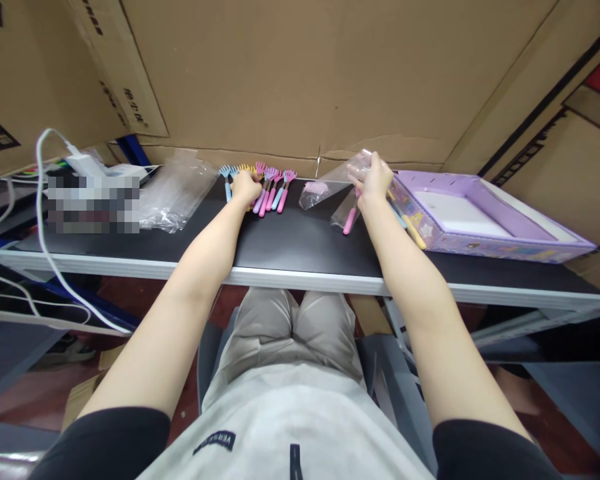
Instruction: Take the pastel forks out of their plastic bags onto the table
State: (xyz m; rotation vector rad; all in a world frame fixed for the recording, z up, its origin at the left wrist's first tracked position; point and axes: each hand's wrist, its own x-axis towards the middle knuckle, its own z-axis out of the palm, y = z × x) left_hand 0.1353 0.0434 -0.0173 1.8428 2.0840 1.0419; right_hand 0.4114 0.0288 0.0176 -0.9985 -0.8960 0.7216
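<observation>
A row of small claw-headed back scratchers [270,190] in pink, blue, yellow and purple lies on the black tabletop. My left hand [247,187] is closed over the row, its curled fingers at the yellow-headed ones; the grip itself is partly hidden. At the right, my right hand [375,179] pinches a clear plastic bag [333,181], which spreads out to the left with something pink inside. Below those fingers a pink-handled back scratcher [349,221] lies slanted, with clear film around it, its upper end partly covered by the hand.
An open purple box [500,247] stands at the right, with a yellow-handled piece [414,232] along its left side. Clear plastic bags [175,190] lie in a pile at the left, near a white cable [40,193]. A cardboard wall [320,80] rises behind the table.
</observation>
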